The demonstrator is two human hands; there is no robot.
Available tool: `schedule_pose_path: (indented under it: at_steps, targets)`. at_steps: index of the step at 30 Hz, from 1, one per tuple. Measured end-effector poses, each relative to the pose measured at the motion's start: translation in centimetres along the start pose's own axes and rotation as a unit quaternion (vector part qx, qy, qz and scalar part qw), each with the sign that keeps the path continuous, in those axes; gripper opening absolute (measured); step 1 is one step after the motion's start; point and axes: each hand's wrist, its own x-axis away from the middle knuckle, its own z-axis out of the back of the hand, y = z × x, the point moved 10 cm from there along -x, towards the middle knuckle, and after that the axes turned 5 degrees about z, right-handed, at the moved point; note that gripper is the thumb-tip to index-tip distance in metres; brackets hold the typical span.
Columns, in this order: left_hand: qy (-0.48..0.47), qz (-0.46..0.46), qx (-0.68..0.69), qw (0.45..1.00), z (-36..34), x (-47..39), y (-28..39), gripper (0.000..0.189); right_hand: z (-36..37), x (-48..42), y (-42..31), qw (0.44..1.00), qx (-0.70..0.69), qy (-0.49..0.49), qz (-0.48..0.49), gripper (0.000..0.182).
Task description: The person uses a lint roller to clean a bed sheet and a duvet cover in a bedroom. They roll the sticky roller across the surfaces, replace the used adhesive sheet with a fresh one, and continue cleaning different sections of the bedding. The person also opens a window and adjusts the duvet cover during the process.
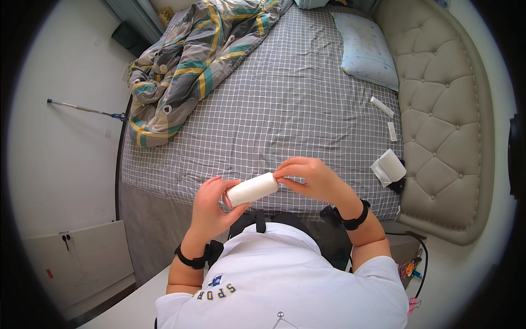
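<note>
Above the near edge of the bed, a white cylindrical roll (252, 190) is held slightly tilted, its right end higher in the picture. My left hand (211, 203) grips the left end, with the thumb below and the fingers above. A pinkish rim shows at that end. At the other end, the thumb and fingertips of my right hand (310, 177) pinch the roll's edge. Whether they hold a loose layer or the core cannot be made out. Both wrists wear black straps.
A grey checked sheet (279, 107) covers the bed, with a rumpled quilt (193, 61) at far left. Near the tufted headboard (439, 123) lie a pillow (365, 49), a white stick-like object (382, 107), a remote control (391, 131) and a toilet paper roll (390, 166). A pole (84, 109) leans left.
</note>
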Motion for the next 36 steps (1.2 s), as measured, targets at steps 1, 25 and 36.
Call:
schedule_pose_path:
  at_steps: [1, 25, 36]
  targets:
    - [0.003, 0.006, 0.001, 1.0, 0.1, 0.0, -0.2, 0.039, 0.1, 0.1, -0.4, 1.0, 0.012, 0.011, 0.011, 0.01]
    - [-0.056, -0.008, 0.096, 0.994, -1.0, -1.3, 0.4, 0.044, -5.9, 3.3, 6.2, 0.815, -0.497, -0.039, -0.294, 0.042]
    - [-0.036, 0.079, 0.308, 0.947, -4.4, -2.1, -5.1, 0.072, -6.4, 3.8, 8.0, 0.728, -0.581, 0.157, -0.33, 0.03]
